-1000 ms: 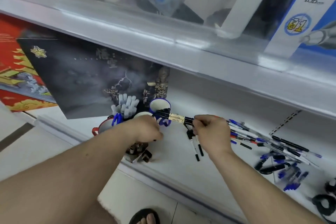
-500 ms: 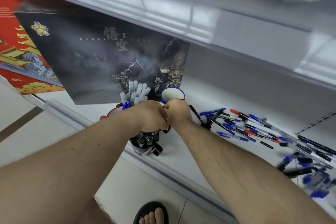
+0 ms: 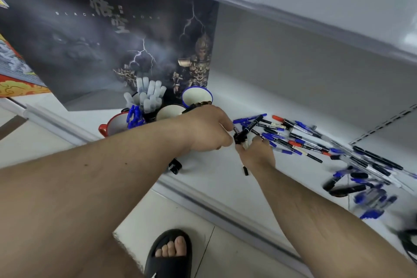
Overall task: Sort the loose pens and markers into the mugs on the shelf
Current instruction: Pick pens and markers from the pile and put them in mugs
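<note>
Black markers, a small bunch of them, sat pinched between both hands just right of the mugs, above the white shelf. Half a second before, the two hands had been pressed together at the rim of the mugs; now they had come away to the right, toward the loose pile, which I judged to mean one load was dropped off and another was being gathered. The left hand curled its fingers round the near end of the bunch, and the right hand gripped it from below with fingers bent. The markers looked slim, dark-barrelled and capped, one with a pale label. Beyond them the pile of blue, black and red pens lay fanned across the shelf, still large, so the sorting seemed far from done. A red mug held blue pens, a dark mug behind it held frosted-capped ones, and the blue-rimmed mug and a white mug showed pale interiors.
</note>
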The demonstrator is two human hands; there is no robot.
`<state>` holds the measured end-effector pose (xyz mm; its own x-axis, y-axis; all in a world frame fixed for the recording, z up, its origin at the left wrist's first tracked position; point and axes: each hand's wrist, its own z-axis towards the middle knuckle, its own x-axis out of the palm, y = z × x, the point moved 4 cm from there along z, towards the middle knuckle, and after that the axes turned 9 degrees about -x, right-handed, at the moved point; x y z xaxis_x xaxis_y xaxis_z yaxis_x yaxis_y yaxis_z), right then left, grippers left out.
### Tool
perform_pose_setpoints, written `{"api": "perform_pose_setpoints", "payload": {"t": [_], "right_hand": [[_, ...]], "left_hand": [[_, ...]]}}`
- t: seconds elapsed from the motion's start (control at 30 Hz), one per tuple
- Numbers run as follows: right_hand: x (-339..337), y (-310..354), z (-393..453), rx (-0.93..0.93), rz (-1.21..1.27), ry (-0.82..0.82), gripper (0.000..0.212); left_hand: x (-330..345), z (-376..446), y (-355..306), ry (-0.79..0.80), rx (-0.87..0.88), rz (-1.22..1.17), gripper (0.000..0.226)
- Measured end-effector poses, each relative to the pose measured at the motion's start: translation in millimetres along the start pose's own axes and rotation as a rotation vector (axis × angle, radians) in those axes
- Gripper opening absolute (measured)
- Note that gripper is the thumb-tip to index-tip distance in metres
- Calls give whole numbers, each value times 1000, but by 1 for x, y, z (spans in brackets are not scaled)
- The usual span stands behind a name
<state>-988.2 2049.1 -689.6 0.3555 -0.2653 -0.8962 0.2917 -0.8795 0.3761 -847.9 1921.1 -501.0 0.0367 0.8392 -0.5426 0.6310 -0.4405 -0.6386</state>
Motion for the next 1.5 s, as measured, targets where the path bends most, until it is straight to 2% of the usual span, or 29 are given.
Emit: {"api": "perform_pose_setpoints", "payload": {"t": [0.07, 0.13, 0.3, 0.4, 0.43, 0.5, 0.63, 0.7, 0.77, 0.87, 0.93, 1.0, 1.07, 1.1, 1.13, 1.17, 1.2, 1.27, 1.3, 1.4, 1.47, 1.5], "right_hand": [[10, -5, 5, 18, -19, 51, 75], [22, -9, 10, -1, -87, 101, 75], [28, -14, -3, -90, -305, 216, 36], [24, -25, -24, -96, -372, 340, 29], [21, -30, -30, -86, -330, 376, 27], [11, -38, -42, -62, -72, 412, 26], [-25, -27, -77, 37, 647, 220, 34], [-39, -10, -99, -1, 824, 150, 32], [-53, 6, -116, -120, 817, 150, 27], [-77, 11, -128, -298, 482, 178, 22], [-97, 6, -135, -319, 360, 187, 26], [-114, -6, -142, -291, 524, 237, 21], [-130, -21, -146, -231, 781, 375, 17], [-136, -36, -141, -163, 897, 388, 21], [-140, -58, -131, -66, 966, 328, 26], [-149, -78, -121, 60, 972, 200, 31], [-154, -105, -111, 194, 906, 61, 36], [-154, -159, -98, 431, 692, -87, 47], [-151, -182, -92, 518, 599, -91, 61], [-126, -260, -49, 682, 417, -38, 122], [-109, -297, -21, 736, 328, -29, 133], [-115, -289, -26, 757, 289, -35, 132]], "left_hand": [[9, 1, -3, 53, -2, 48, 9], [15, 5, -1, 72, -29, 57, 14], [27, 9, -3, 107, -80, 80, 16], [37, 9, -15, 118, -61, 79, 13], [43, 9, -19, 134, -64, 82, 13], [56, 8, -26, 171, -82, 83, 13], [72, 3, -35, 140, -198, -12, 11], [82, -2, -41, 177, -273, -108, 21], [94, -7, -48, 227, -344, -229, 34], [110, -7, -58, 195, -361, -332, 31], [121, -5, -61, 179, -374, -388, 29], [129, -1, -64, 178, -379, -445, 29], [135, 4, -68, 172, -372, -475, 32], [137, 5, -72, 171, -354, -488, 31], [141, 5, -76, 177, -338, -510, 28], [144, 2, -82, 198, -322, -527, 22], [148, 0, -88, 225, -298, -534, 17], [155, -3, -102, 270, -240, -508, 12], [158, -3, -108, 282, -214, -488, 10], [162, 4, -119, 266, -166, -455, 8], [164, 8, -122, 247, -164, -418, 11], [166, 9, -124, 243, -167, -393, 12]]}}
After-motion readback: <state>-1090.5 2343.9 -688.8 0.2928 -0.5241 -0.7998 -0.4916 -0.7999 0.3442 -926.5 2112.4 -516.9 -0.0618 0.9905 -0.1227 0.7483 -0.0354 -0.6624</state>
